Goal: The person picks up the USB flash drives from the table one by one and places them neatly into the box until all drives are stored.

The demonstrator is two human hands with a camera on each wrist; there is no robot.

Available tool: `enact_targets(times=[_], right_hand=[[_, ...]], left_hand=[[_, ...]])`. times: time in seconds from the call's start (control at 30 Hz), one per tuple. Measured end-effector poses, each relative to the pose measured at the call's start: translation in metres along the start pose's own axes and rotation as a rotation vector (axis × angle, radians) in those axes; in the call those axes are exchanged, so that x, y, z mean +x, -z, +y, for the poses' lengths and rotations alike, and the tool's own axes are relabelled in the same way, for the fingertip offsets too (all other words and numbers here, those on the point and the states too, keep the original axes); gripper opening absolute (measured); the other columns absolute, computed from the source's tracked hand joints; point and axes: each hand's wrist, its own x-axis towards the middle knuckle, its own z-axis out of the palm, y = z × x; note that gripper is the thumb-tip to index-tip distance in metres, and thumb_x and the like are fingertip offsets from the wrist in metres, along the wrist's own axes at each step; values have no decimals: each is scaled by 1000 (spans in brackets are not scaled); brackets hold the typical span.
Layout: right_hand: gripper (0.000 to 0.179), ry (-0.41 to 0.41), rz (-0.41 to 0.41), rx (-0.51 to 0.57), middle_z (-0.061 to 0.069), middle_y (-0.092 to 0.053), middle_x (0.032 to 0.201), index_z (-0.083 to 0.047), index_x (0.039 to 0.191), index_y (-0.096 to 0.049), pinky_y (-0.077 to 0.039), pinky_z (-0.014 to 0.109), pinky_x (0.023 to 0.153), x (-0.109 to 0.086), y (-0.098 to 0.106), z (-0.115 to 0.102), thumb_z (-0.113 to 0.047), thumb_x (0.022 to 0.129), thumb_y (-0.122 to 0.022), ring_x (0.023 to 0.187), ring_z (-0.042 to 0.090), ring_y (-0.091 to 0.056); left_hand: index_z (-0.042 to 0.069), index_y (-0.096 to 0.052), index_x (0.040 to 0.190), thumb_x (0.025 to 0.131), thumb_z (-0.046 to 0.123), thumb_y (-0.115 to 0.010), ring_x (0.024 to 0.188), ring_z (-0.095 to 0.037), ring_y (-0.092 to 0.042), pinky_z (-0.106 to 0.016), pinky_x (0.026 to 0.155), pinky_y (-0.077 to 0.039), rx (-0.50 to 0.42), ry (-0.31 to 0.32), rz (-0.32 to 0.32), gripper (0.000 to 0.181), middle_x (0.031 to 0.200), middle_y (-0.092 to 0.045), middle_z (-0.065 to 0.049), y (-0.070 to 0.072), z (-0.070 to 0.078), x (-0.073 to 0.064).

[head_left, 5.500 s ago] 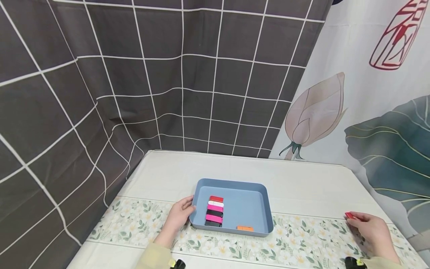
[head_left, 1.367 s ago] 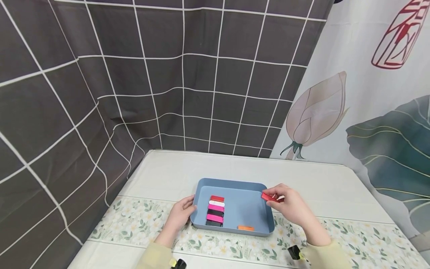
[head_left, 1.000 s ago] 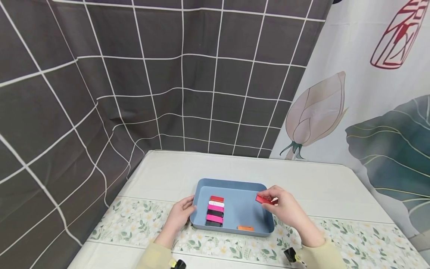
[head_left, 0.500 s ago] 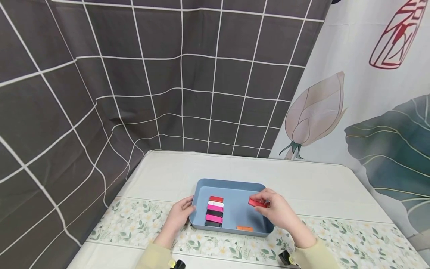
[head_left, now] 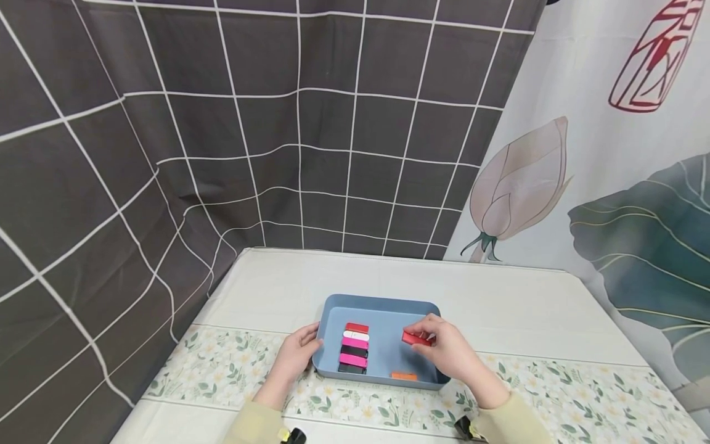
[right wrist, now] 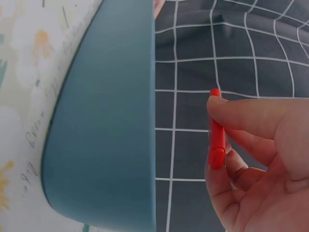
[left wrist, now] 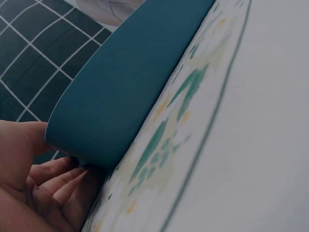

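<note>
My left hand [head_left: 296,353] grips the left end of a shallow blue tray [head_left: 383,303], the thumb over its rim and the fingers along the outer wall. In the left wrist view the thumb goes behind the tray wall [left wrist: 111,82]. My right hand [head_left: 444,345] pinches a red USB flash drive [head_left: 415,338] between thumb and fingers, over the tray's right half. The right wrist view shows this slim red drive [right wrist: 217,137] above the rim's level. Several drives lie stacked in a column at the tray's left: red [head_left: 357,328], white, pink and black.
An orange drive [head_left: 404,376] lies alone by the tray's near wall. The tray stands on a white table cover with a floral band [head_left: 532,394]. A dark gridded curtain [head_left: 333,123] hangs behind and to the left, a patterned white one [head_left: 593,172] at the right.
My right hand has brought the red flash drive from the table's far right to over the tray, moving further left and slightly lower lately. The left hand stays at the tray's left end.
</note>
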Motion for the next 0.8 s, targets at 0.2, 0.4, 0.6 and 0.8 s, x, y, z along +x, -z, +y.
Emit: enact_targets(times=[0.2,0.4,0.6,0.8], right_hand=[[26,-21,-33,17,-3,-66,95,-11,106,-80,-56,20,70,0,-7,0,-1,82,-82,83,6,-57],[25,-32,-56,3,-5,-66,95,-12,106,-80,-55,20,69,0,-15,2,-3,83,-82,83,4,-56],[23,-28,-80,-10,-6,-65,94,-12,105,-80,-54,20,70,0,-20,3,-5,83,-82,83,6,-57],[22,-57,-114,-20,-5,-66,96,-12,106,-79,-52,19,69,-1,-28,5,-6,84,-82,84,6,-56]], left_hand=[[-7,-51,146,98,7,-58,136,-44,-56,-50,113,-51,-2,1,-3,50,144,-58,-29,0,2,-1],[-6,-52,146,98,8,-58,136,-43,-56,-49,113,-51,-4,7,-3,50,144,-58,-28,-1,2,-1],[-7,-51,145,98,7,-58,136,-44,-57,-50,113,-51,-5,-3,-2,50,144,-58,-30,0,1,-1],[-6,-51,146,98,8,-58,136,-44,-56,-50,114,-50,-6,8,-2,51,144,-58,-29,-1,-1,0]])
